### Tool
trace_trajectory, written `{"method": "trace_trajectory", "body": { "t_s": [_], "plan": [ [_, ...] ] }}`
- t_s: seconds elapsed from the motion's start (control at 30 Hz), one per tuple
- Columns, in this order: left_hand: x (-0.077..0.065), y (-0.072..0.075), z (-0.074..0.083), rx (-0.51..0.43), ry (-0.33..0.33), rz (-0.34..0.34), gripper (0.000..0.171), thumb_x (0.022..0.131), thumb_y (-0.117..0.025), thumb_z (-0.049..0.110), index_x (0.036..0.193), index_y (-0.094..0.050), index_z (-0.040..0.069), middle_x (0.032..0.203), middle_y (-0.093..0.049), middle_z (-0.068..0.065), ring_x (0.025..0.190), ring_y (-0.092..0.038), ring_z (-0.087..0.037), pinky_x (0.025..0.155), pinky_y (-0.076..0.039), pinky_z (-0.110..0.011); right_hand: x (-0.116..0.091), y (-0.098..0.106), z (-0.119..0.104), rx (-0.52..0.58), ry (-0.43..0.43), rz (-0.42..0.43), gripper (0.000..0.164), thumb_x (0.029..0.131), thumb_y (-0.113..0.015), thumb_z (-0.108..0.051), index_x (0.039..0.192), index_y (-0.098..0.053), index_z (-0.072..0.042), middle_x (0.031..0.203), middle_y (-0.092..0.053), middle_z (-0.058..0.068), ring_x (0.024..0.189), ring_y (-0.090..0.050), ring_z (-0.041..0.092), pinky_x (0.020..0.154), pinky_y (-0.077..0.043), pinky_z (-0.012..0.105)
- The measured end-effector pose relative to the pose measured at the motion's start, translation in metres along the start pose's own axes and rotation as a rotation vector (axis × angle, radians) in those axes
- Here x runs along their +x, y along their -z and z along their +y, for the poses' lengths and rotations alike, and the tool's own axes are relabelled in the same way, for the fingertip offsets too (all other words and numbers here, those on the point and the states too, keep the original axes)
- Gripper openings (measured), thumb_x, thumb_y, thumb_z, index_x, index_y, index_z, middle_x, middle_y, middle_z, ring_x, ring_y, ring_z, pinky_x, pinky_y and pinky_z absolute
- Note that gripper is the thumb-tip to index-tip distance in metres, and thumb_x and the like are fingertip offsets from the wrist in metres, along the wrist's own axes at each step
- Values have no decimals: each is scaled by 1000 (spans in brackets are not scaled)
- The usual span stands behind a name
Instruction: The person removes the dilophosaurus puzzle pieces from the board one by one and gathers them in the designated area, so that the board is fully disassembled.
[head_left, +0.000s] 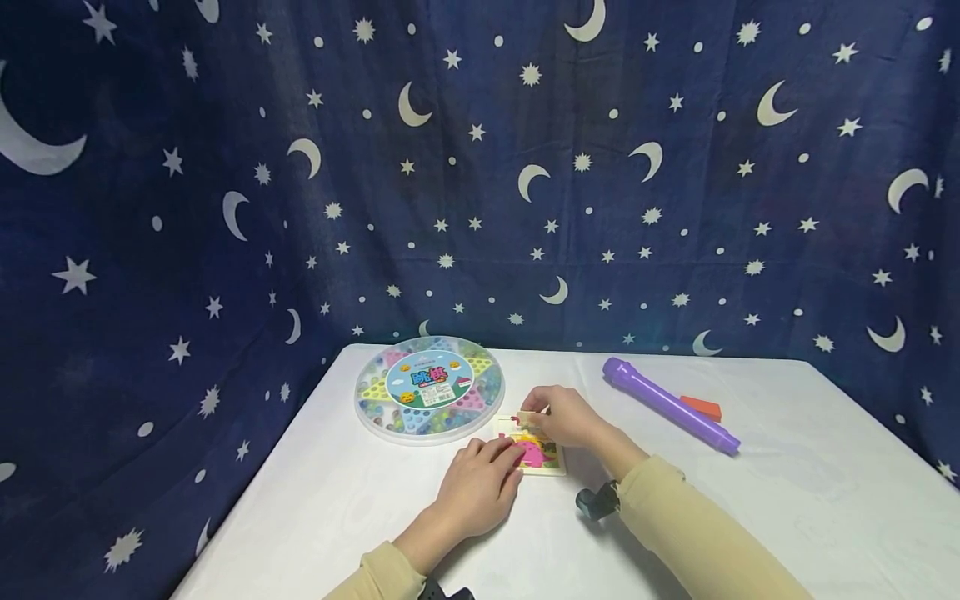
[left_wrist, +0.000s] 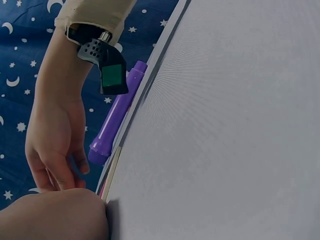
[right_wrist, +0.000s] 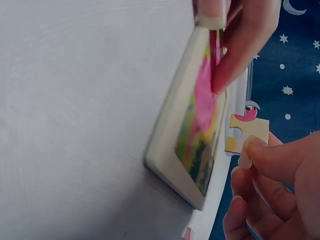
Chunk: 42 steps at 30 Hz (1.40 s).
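Observation:
A small jigsaw puzzle with a pink figure lies in a pale frame on the white table. My left hand rests at its left side, fingertips on the picture. In the right wrist view, my right hand pinches a jigsaw piece between thumb and fingers; the piece is cream with pink and yellow patches. That piece is held just above the far part of the puzzle, seen small in the head view. From the left wrist, the puzzle is mostly hidden behind the left hand.
A round Chinese checkers box with marbles lies behind the left hand. To the right are a purple tube-like stick and an orange-red block partly behind it. A dark starry curtain hangs behind the table.

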<state>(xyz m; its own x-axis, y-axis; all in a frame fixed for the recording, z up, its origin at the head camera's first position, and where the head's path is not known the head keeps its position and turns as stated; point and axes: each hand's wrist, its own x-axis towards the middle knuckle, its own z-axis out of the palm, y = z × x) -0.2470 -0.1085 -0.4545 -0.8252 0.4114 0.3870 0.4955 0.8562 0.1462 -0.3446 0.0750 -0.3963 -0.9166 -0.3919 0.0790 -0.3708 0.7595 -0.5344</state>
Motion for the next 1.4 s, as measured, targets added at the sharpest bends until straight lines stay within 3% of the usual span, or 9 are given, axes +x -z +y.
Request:
{"method": "trace_trajectory", "body": {
  "t_s": [0.33, 0.67, 0.87, 1.17, 1.4],
  "plan": [
    [0, -1, 0, -11, 1, 3, 40, 105, -53, 33, 142, -62, 19, 140, -61, -4, 117, -54, -23, 96, -46, -43, -1, 10, 13, 63, -15, -1, 9, 95, -74, -19, 100, -75, -26, 98, -70, -1, 93, -64, 21, 75, -55, 39],
    [0, -2, 0, -24, 6, 15, 41, 105, -52, 32, 142, -62, 19, 140, -61, -5, 115, -54, -23, 96, -45, -43, -5, 26, 39, 73, -48, 16, 15, 95, -74, -27, 100, -75, -13, 87, -67, 0, 80, -60, 19, 68, -50, 35],
    [-1, -2, -1, -28, 7, 18, 40, 105, -52, 32, 143, -62, 20, 141, -60, -5, 115, -54, -23, 96, -45, -44, -6, 34, 59, 76, -56, 29, 15, 95, -74, -31, 97, -75, -16, 85, -68, -1, 77, -59, 18, 70, -48, 36],
    [-1, -1, 0, -28, 3, 22, 41, 105, -53, 32, 143, -62, 19, 141, -60, -5, 116, -54, -23, 96, -45, -43, -15, 43, 81, 141, -126, 41, 14, 97, -71, -23, 106, -74, -12, 87, -69, 6, 66, -61, 21, 60, -49, 35],
    [-1, -2, 0, -29, 1, 23, 41, 105, -53, 32, 142, -62, 19, 141, -60, -5, 115, -54, -23, 96, -45, -43, -24, 48, 86, 139, -139, 63, 17, 99, -66, -16, 111, -71, -5, 97, -68, 10, 68, -62, 22, 62, -49, 36]
  ]
}}
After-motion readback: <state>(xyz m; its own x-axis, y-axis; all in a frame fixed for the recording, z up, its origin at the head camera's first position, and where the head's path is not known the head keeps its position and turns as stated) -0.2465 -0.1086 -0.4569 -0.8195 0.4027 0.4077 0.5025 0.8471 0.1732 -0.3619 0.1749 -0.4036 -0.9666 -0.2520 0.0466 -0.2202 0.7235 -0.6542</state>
